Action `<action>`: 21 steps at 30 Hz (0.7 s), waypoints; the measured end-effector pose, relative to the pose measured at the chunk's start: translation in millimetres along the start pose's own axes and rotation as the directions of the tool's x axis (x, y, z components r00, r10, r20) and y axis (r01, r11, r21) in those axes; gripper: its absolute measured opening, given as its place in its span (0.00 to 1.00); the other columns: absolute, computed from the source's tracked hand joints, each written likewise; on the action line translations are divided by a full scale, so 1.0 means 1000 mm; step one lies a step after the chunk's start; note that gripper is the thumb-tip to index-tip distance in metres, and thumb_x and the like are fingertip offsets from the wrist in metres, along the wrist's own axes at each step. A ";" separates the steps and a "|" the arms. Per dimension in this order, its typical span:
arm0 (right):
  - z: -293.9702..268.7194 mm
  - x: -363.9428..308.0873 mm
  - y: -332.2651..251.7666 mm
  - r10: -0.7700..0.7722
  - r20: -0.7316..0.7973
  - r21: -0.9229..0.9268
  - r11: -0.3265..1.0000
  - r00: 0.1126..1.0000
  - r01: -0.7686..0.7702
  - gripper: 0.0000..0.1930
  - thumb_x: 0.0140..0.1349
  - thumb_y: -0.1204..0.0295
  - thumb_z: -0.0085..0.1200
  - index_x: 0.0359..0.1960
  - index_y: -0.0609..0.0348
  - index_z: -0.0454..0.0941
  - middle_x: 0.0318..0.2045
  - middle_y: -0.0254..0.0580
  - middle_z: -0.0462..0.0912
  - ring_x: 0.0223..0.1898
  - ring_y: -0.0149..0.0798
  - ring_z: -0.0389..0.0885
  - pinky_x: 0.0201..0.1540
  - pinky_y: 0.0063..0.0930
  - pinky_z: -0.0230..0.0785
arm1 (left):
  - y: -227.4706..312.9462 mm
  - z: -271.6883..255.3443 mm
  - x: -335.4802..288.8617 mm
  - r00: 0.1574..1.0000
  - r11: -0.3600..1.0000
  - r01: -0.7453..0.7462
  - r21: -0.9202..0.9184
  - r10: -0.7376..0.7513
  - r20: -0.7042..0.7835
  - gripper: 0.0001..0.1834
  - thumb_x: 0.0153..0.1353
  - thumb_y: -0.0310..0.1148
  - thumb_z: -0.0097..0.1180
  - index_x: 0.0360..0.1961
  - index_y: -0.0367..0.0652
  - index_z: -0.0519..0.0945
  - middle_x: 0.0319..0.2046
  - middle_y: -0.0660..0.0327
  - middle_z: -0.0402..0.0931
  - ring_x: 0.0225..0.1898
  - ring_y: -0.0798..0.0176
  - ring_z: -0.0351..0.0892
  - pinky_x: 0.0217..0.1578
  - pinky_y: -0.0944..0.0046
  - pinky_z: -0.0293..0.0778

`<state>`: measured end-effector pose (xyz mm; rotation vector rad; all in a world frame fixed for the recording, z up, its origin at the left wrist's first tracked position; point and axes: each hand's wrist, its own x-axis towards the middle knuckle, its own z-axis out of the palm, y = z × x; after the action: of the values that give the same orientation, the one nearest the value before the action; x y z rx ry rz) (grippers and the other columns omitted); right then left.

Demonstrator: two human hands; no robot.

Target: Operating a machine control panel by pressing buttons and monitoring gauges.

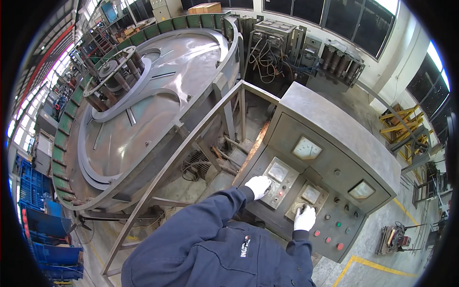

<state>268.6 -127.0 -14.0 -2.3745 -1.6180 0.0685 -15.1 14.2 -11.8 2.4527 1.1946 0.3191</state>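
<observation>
Both hands wear white gloves and work at a grey control cabinet [334, 112]. My left hand [258, 187] rests against the lower left of one meter module [278, 170], its fingers curled over a spot where a knob may sit; the hand hides what is under them. On the neighbouring meter module [311, 193], my right hand [304, 218] pinches a dark round knob [301, 208] below the dial. Small lights and switches line the left module's right side. Red push buttons [328, 240] and a green button [338, 224] are just right of my right hand.
A large round metal machine table [143, 110] with a green rim fills the left, behind a metal railing [191, 138]. Cables [267, 62] hang from equipment behind. Yellow frames [401, 119], a small wheeled unit [394, 239] and yellow floor lines [377, 264] lie to the right.
</observation>
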 end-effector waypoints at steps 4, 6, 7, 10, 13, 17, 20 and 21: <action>0.001 0.000 0.001 0.000 0.014 -0.016 1.000 1.000 0.001 0.18 0.66 0.59 0.68 0.53 0.54 0.86 0.46 0.49 0.82 0.49 0.54 0.83 0.52 0.50 0.76 | -0.001 0.001 -0.001 1.000 1.000 0.005 0.012 -0.005 -0.001 0.10 0.66 0.36 0.61 0.42 0.41 0.81 0.38 0.46 0.81 0.43 0.39 0.84 0.46 0.42 0.79; 0.000 0.000 0.000 0.001 0.022 -0.016 1.000 1.000 0.000 0.19 0.66 0.59 0.68 0.53 0.55 0.86 0.46 0.49 0.82 0.49 0.54 0.83 0.52 0.49 0.76 | -0.001 0.001 -0.001 1.000 1.000 0.012 0.022 -0.012 0.005 0.10 0.66 0.36 0.61 0.42 0.41 0.81 0.38 0.46 0.81 0.43 0.39 0.84 0.46 0.42 0.79; -0.001 0.000 0.000 0.003 0.024 -0.018 1.000 1.000 -0.002 0.19 0.66 0.59 0.68 0.54 0.55 0.86 0.46 0.49 0.82 0.49 0.54 0.83 0.52 0.49 0.76 | -0.001 0.001 0.000 1.000 1.000 0.007 0.019 -0.007 0.008 0.10 0.66 0.36 0.61 0.42 0.41 0.81 0.39 0.46 0.81 0.43 0.39 0.84 0.47 0.42 0.79; -0.001 0.000 0.000 -0.006 0.019 -0.028 1.000 1.000 0.006 0.19 0.66 0.59 0.68 0.54 0.55 0.86 0.45 0.50 0.82 0.48 0.55 0.83 0.52 0.50 0.76 | 0.000 0.000 0.001 1.000 1.000 0.004 0.013 -0.005 0.017 0.10 0.66 0.36 0.61 0.42 0.41 0.81 0.39 0.46 0.82 0.44 0.39 0.84 0.47 0.42 0.79; -0.003 -0.001 -0.002 -0.023 0.004 -0.029 0.999 1.000 0.023 0.21 0.66 0.59 0.68 0.56 0.55 0.85 0.47 0.50 0.81 0.50 0.55 0.82 0.54 0.51 0.75 | 0.000 0.000 0.000 1.000 1.000 0.016 0.013 -0.016 0.023 0.10 0.66 0.36 0.61 0.42 0.41 0.81 0.39 0.45 0.82 0.44 0.39 0.84 0.48 0.43 0.80; -0.004 -0.003 -0.004 -0.034 0.009 -0.063 0.997 0.999 0.035 0.22 0.66 0.59 0.67 0.57 0.56 0.84 0.48 0.51 0.80 0.52 0.56 0.80 0.56 0.51 0.72 | 0.000 0.000 0.000 1.000 1.000 0.014 0.013 -0.015 0.026 0.10 0.65 0.35 0.61 0.43 0.41 0.81 0.39 0.46 0.82 0.45 0.39 0.84 0.48 0.43 0.80; -0.002 -0.005 -0.004 -0.040 0.001 -0.065 0.997 0.999 0.040 0.21 0.66 0.60 0.66 0.57 0.55 0.84 0.48 0.51 0.80 0.52 0.55 0.79 0.56 0.52 0.72 | -0.001 0.000 0.000 0.999 1.000 0.011 0.018 -0.012 0.032 0.10 0.65 0.35 0.61 0.43 0.41 0.81 0.40 0.46 0.83 0.45 0.39 0.84 0.49 0.43 0.80; -0.002 -0.004 -0.003 -0.042 0.000 -0.068 0.997 0.999 0.042 0.21 0.66 0.60 0.66 0.57 0.55 0.84 0.48 0.51 0.80 0.51 0.55 0.79 0.55 0.52 0.72 | 0.000 0.000 0.001 0.999 1.000 0.011 0.020 -0.012 0.037 0.10 0.65 0.35 0.61 0.43 0.41 0.82 0.40 0.46 0.83 0.45 0.39 0.84 0.49 0.43 0.80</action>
<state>264.6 -130.3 -12.3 -2.3886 -1.6945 0.0037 -14.7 15.0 -11.9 2.4573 1.2018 0.2589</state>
